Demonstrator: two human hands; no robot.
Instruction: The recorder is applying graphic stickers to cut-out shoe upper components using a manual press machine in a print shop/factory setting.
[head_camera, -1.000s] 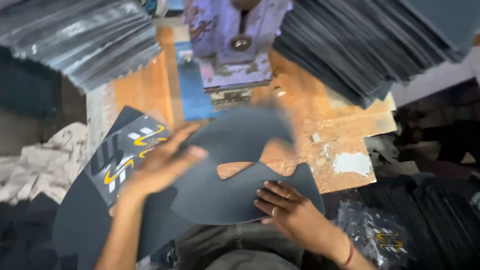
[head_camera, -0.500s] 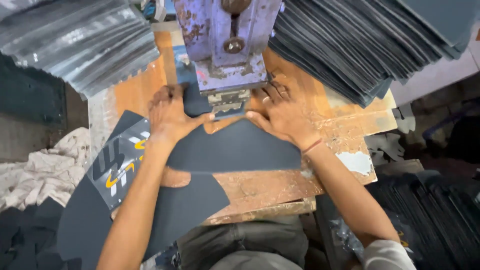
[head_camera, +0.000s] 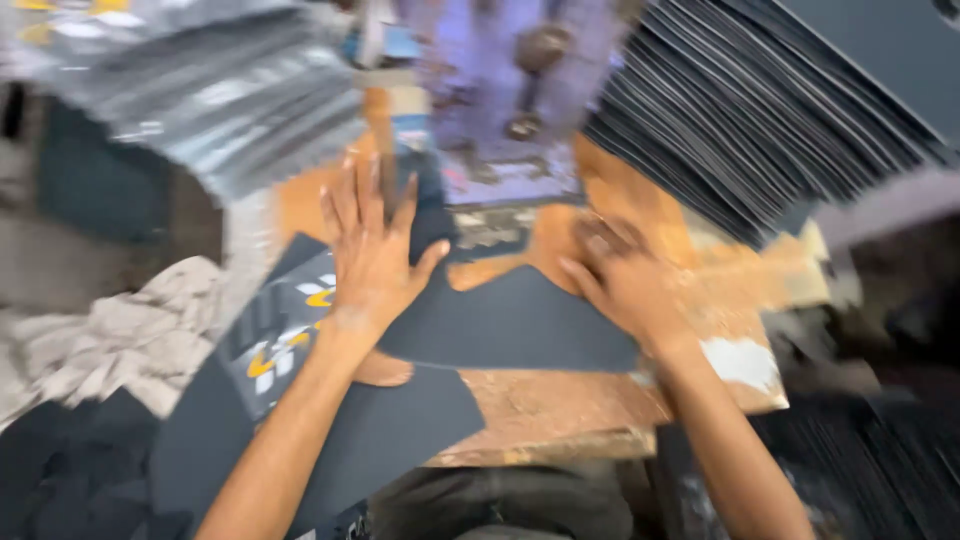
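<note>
left hand (head_camera: 372, 262): fingers spread flat on dark sheet (head_camera: 520, 325), centre of frame
right hand (head_camera: 625, 280): blurred, fingers pressing same sheet
table (head_camera: 545, 405): orange-brown

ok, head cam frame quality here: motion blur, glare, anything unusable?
Head view: motion blur smears the whole frame, worst on the right hand and the purple press machine; the left hand is somewhat sharper. Pale glare streaks the grey sheet stack top left. The dark cut sheet shows only its outline.
</note>
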